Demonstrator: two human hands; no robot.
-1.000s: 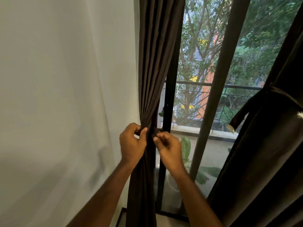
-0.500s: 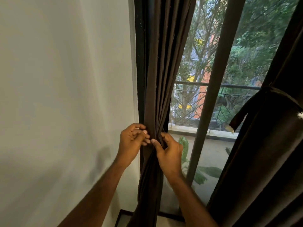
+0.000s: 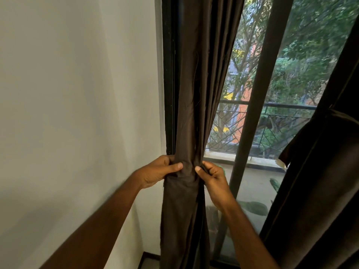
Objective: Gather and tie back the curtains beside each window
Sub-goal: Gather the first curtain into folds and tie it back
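Note:
A dark brown curtain (image 3: 196, 78) hangs gathered into a narrow bunch at the window's left edge. My left hand (image 3: 158, 171) grips the bunch from the left at waist height, thumb across the fabric. My right hand (image 3: 212, 178) pinches it from the right at the same height. A fold of fabric bulges between the two thumbs. I cannot tell whether a tie band runs under my fingers. A second dark curtain (image 3: 318, 191) fills the right side, bound by a dark tie-back (image 3: 342, 117).
A white wall (image 3: 77, 113) stands to the left. The black window frame (image 3: 170, 74) runs beside the curtain, and a dark vertical mullion (image 3: 258, 105) splits the glass. Outside are a balcony railing (image 3: 281, 121), leafy plants and trees.
Both hands have shifted apart on the bunch, and the fabric is pulled tighter. The curtain has moved left against the frame as the view closed in.

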